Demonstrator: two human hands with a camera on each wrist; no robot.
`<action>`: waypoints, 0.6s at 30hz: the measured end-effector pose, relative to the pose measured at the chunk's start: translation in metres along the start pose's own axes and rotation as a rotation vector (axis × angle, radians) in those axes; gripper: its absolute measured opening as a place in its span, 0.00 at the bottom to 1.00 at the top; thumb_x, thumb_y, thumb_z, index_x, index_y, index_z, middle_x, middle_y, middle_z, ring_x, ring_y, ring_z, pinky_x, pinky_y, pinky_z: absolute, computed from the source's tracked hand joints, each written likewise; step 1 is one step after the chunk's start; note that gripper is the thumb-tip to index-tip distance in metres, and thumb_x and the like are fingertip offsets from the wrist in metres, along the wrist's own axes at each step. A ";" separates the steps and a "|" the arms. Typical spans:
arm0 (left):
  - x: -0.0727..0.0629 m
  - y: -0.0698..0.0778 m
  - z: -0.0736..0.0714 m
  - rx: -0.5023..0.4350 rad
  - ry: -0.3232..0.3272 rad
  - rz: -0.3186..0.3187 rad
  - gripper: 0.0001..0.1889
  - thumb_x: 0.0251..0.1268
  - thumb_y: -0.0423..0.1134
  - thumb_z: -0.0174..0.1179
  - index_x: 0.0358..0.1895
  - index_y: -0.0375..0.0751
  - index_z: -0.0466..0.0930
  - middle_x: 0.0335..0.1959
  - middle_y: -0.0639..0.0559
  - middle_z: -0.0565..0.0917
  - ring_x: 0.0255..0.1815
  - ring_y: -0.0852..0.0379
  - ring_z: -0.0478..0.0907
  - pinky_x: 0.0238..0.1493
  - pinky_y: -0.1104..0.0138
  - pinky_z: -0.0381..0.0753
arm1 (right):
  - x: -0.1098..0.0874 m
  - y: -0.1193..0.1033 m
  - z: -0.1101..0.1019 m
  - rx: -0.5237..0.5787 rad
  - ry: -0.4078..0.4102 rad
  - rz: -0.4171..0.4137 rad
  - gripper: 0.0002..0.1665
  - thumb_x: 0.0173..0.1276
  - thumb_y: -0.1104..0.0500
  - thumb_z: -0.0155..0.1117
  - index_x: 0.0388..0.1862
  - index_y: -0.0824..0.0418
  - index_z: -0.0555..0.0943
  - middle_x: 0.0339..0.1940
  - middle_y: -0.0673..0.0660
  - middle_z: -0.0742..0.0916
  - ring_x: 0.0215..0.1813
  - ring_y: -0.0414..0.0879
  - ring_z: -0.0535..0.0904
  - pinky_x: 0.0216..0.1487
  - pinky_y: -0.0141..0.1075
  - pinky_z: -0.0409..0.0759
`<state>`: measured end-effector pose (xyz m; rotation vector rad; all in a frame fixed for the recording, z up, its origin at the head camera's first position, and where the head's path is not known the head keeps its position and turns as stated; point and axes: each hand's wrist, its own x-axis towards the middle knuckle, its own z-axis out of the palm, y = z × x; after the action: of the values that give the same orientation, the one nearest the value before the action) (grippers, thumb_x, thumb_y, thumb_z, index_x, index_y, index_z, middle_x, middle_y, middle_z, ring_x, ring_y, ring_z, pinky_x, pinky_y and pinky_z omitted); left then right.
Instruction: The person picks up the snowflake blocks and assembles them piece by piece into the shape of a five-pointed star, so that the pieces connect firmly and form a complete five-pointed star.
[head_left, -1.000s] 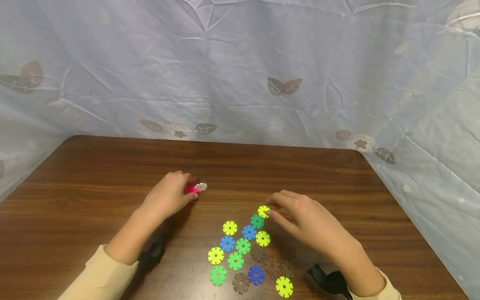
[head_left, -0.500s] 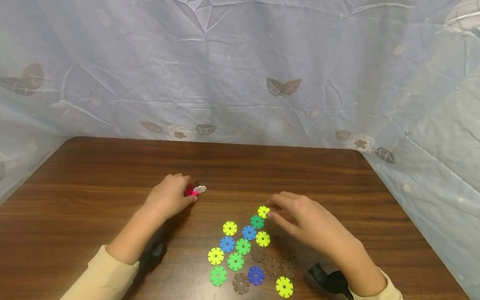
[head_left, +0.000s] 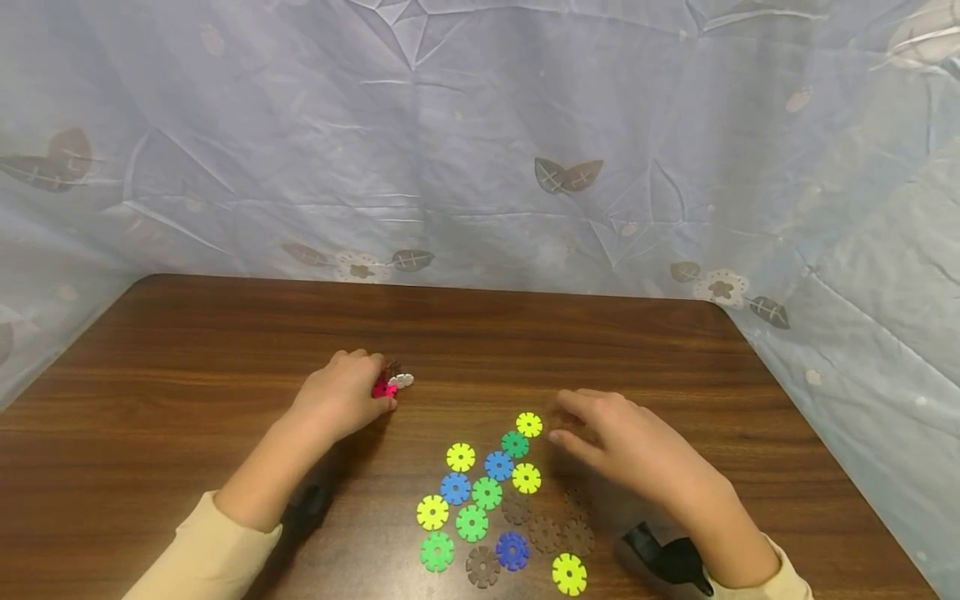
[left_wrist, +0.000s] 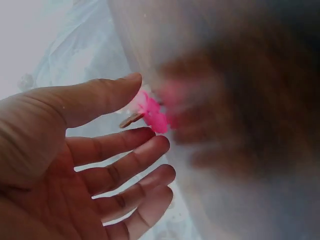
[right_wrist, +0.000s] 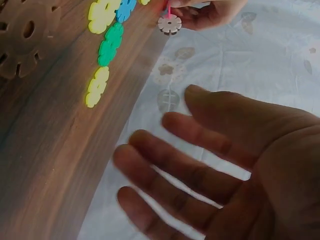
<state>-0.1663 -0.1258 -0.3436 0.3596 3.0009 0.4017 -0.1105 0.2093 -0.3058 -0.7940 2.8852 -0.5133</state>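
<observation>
My left hand (head_left: 341,392) pinches a pink notched building disc (head_left: 386,390) between thumb and fingers, left of the loose discs. Joined to it are a white disc (head_left: 401,381) and a brown disc (left_wrist: 131,120), which juts out between thumb and forefinger in the left wrist view. My right hand (head_left: 630,442) hovers with thumb and fingers apart and nothing between them. Just left of its fingertips lies a yellow disc (head_left: 528,425), the far end of a slanting row. Behind it in the row are a dark green disc (head_left: 515,444) and a blue disc (head_left: 498,466).
Several more flat discs lie on the brown wooden table (head_left: 225,333), among them a light green disc (head_left: 472,523), a dark blue disc (head_left: 513,552) and dark brown discs (head_left: 544,533) that blend with the wood. A patterned cloth (head_left: 480,150) hangs behind the table.
My right hand has drawn back a little to the right, off the far yellow disc. My left hand and its joined discs have shifted slightly nearer.
</observation>
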 end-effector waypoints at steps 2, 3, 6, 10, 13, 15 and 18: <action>-0.003 0.003 -0.004 0.016 0.011 -0.004 0.17 0.61 0.47 0.76 0.40 0.39 0.81 0.35 0.47 0.81 0.44 0.43 0.77 0.37 0.50 0.82 | 0.000 0.001 0.000 0.010 -0.056 0.065 0.06 0.75 0.52 0.69 0.46 0.50 0.82 0.36 0.42 0.86 0.37 0.35 0.80 0.37 0.37 0.81; -0.006 0.005 -0.007 0.024 0.019 -0.006 0.17 0.61 0.47 0.76 0.38 0.40 0.80 0.35 0.47 0.81 0.43 0.43 0.77 0.37 0.49 0.82 | -0.001 0.002 0.001 0.019 -0.090 0.106 0.08 0.74 0.52 0.70 0.46 0.51 0.81 0.35 0.43 0.85 0.36 0.36 0.79 0.36 0.37 0.79; -0.013 0.012 -0.015 0.042 0.050 -0.002 0.16 0.61 0.46 0.76 0.38 0.39 0.80 0.35 0.46 0.81 0.43 0.42 0.78 0.35 0.49 0.82 | -0.002 0.004 0.005 0.033 -0.187 0.201 0.13 0.70 0.52 0.74 0.48 0.52 0.81 0.33 0.45 0.83 0.33 0.40 0.76 0.34 0.38 0.75; -0.022 0.024 -0.023 0.067 0.076 0.039 0.17 0.60 0.44 0.75 0.43 0.37 0.80 0.40 0.43 0.84 0.45 0.40 0.80 0.37 0.48 0.85 | -0.004 0.009 0.009 0.067 -0.258 0.216 0.16 0.65 0.53 0.79 0.46 0.51 0.81 0.34 0.46 0.83 0.37 0.40 0.76 0.37 0.40 0.77; -0.028 0.034 -0.024 0.070 0.035 0.099 0.19 0.60 0.45 0.76 0.46 0.38 0.81 0.44 0.42 0.85 0.49 0.40 0.82 0.40 0.47 0.87 | -0.005 0.011 0.011 0.104 -0.294 0.208 0.17 0.63 0.55 0.80 0.43 0.51 0.80 0.36 0.48 0.83 0.39 0.42 0.76 0.39 0.40 0.77; -0.033 0.040 -0.024 0.042 -0.049 0.135 0.18 0.61 0.46 0.76 0.44 0.41 0.80 0.41 0.47 0.85 0.46 0.45 0.83 0.41 0.49 0.87 | -0.006 0.012 0.011 0.133 -0.325 0.220 0.18 0.62 0.54 0.81 0.42 0.52 0.79 0.35 0.50 0.82 0.38 0.44 0.76 0.39 0.40 0.76; -0.040 0.050 -0.022 -0.018 -0.196 0.173 0.16 0.60 0.46 0.77 0.39 0.45 0.79 0.34 0.53 0.82 0.38 0.54 0.79 0.39 0.55 0.83 | -0.008 0.012 0.012 0.155 -0.369 0.261 0.20 0.60 0.53 0.82 0.41 0.53 0.78 0.34 0.52 0.81 0.37 0.47 0.75 0.38 0.42 0.74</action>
<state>-0.1195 -0.0944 -0.3069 0.6207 2.7834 0.3831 -0.1068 0.2196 -0.3206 -0.4268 2.5191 -0.4922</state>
